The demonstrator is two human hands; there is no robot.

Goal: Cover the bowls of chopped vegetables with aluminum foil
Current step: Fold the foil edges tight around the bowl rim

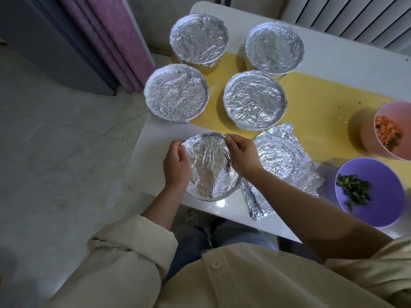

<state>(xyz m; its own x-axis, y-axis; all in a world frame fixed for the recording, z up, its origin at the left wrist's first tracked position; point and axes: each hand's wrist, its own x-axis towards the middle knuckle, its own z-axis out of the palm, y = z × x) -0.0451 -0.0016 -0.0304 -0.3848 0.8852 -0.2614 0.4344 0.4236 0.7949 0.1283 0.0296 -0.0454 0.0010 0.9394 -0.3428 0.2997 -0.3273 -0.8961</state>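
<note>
A foil-covered bowl (pixel 210 168) stands at the table's near left corner. My left hand (pixel 176 165) grips its left rim, fingers curled over the foil edge. My right hand (pixel 241 153) pinches the foil at the far right rim. Beside it on the right lies a loose foil sheet (pixel 287 165), shaped over something round with its corners sticking out. Several more foil-covered bowls, such as the back left one (pixel 199 40), stand behind. A purple bowl (pixel 369 192) with chopped greens and a pink bowl (pixel 391 132) with orange pieces are uncovered at the right.
The white table (pixel 347 61) carries a yellow mat (pixel 315 101) under the bowls. A purple curtain (pixel 115 41) and a grey cabinet stand to the left over a pale floor. A white radiator (pixel 355 16) is behind the table.
</note>
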